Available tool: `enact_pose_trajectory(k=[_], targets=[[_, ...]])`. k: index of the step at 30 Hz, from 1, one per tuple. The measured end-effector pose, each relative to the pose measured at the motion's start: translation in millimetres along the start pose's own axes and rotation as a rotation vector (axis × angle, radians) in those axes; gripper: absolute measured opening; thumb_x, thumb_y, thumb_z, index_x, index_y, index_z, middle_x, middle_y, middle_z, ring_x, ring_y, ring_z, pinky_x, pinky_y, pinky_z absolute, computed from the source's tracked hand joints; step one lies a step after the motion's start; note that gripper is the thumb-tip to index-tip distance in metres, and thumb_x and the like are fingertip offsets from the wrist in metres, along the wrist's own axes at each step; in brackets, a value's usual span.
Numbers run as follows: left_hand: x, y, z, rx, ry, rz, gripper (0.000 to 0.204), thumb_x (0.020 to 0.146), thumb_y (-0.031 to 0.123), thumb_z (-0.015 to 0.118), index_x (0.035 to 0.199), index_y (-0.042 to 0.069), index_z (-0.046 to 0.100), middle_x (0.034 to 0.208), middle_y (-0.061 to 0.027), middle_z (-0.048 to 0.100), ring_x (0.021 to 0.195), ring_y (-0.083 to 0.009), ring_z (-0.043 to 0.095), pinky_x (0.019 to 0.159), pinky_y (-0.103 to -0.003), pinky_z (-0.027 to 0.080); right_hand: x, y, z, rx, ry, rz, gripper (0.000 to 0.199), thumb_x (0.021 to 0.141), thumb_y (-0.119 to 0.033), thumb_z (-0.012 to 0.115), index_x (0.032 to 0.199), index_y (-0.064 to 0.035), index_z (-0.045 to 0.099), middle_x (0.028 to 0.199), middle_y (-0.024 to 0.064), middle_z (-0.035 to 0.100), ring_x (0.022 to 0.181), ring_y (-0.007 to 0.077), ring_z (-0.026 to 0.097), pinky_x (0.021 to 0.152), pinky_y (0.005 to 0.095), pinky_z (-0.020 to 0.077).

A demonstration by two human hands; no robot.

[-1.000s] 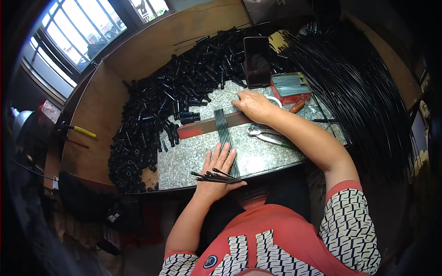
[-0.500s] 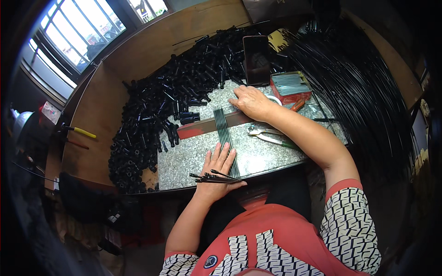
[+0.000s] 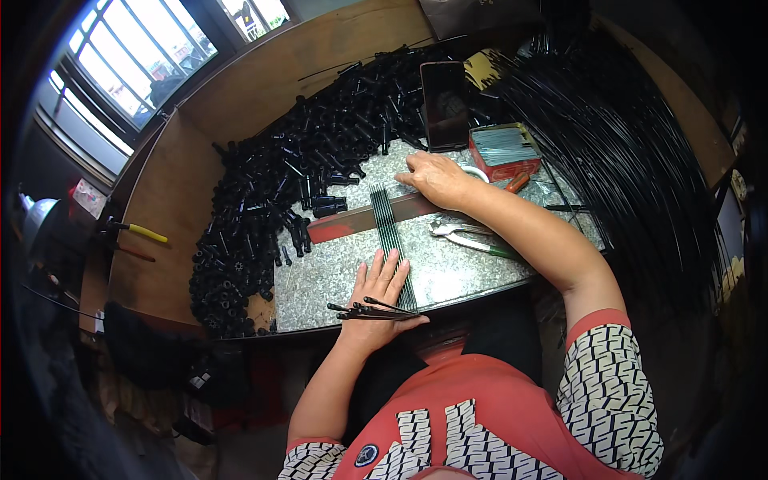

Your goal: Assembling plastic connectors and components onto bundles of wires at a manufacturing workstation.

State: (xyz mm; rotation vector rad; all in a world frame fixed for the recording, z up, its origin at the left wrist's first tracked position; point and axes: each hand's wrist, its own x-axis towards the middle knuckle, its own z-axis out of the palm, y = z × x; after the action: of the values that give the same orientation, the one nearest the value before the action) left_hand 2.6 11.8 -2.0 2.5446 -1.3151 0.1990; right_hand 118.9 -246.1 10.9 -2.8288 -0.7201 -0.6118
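Observation:
My left hand (image 3: 378, 290) lies with fingers stretched out, beside and partly over a row of thin dark rods (image 3: 386, 228) set side by side. Across its back near the wrist run several black rod ends with knobbed tips (image 3: 360, 310); whether they join the row I cannot tell. The rods cross over a long bar with a red side (image 3: 344, 223). Just beyond that bar my right hand (image 3: 438, 178) rests with curled fingers, and what they hold, if anything, is hidden. Pliers with green handles (image 3: 464, 236) lie nearer to me on the speckled stone slab (image 3: 320, 284).
Black tubular parts (image 3: 272, 176) are heaped along the left and back. A dark phone (image 3: 446, 108) leans upright beside a red box of thin pale pieces (image 3: 506, 152). Long black rods (image 3: 616, 120) pile up at right. Yellow-handled pliers (image 3: 144, 232) hang at the wooden side wall (image 3: 164, 264).
Almost nothing differs. The knobbed rod ends over my left hand have shifted very slightly; both hands stay in place.

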Motion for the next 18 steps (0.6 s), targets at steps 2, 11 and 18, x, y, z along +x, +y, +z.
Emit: enact_pose_trajectory(k=[2,11,18], targets=[[0,0,0,-0.007,-0.003,-0.008,0.104,0.062,0.054,0.081,0.142,0.006,0.035,0.148,-0.0212,0.033,0.138,-0.0413,0.030,0.109,-0.058,0.026,1,0,1,0.008,-0.017,-0.003,0.025,0.088,-0.017,0.048,0.101,-0.0121,0.069,0.098,0.0159,0.058,0.100,0.0316,0.058,0.082,0.0445,0.0480],[0,0,-1,0.003,-0.017,-0.012,0.104,0.062,0.055,0.080,0.142,0.006,0.035,0.148,-0.0210,0.033,0.138,-0.0409,0.029,0.110,-0.058,0.025,6,-7,-3,-0.054,-0.013,-0.034,0.032,0.085,-0.011,0.052,0.113,-0.0137,0.068,0.094,0.0127,0.057,0.095,0.0287,0.058,0.084,0.0388,0.0485],[1,0,0,0.009,-0.022,-0.006,0.106,0.062,0.055,0.080,0.143,0.006,0.033,0.149,-0.0208,0.032,0.138,-0.0410,0.028,0.110,-0.058,0.025,10,-6,-2,0.005,-0.059,-0.013,0.027,0.087,-0.013,0.049,0.105,-0.0126,0.069,0.100,0.0156,0.058,0.101,0.0313,0.057,0.085,0.0429,0.0474]])
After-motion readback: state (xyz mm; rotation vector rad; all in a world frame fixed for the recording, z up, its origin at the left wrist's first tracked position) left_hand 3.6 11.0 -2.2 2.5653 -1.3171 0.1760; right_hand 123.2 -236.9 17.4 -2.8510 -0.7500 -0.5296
